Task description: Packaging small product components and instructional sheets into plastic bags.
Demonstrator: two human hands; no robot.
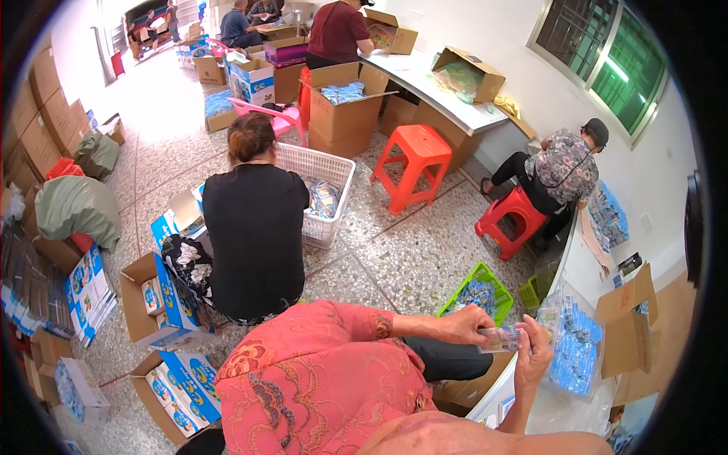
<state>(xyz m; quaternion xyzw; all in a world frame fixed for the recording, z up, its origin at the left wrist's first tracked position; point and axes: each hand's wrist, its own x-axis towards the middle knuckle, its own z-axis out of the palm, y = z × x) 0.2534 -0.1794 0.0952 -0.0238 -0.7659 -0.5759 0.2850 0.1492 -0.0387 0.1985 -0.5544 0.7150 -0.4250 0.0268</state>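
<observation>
Between my hands is a small, clear, flat plastic packet [500,339] with pale and coloured contents too small to make out. My left hand [464,326] grips one end, fingers closed round it. At the other end, my right hand [534,353] pinches the packet between thumb and fingers. Just right of my right hand, a clear plastic bin [560,299] full of blue-and-white packets [574,356] stands on the white table [523,428]. Beyond my left hand, a green basket [503,297] holds similar blue packets.
A person in black [254,227] sits close by at a white basket [331,163]. An open carton [626,318] stands right of the bin. Red stools [413,155] and open boxes [140,318] occupy the floor. Another person [565,163] sits at the far right.
</observation>
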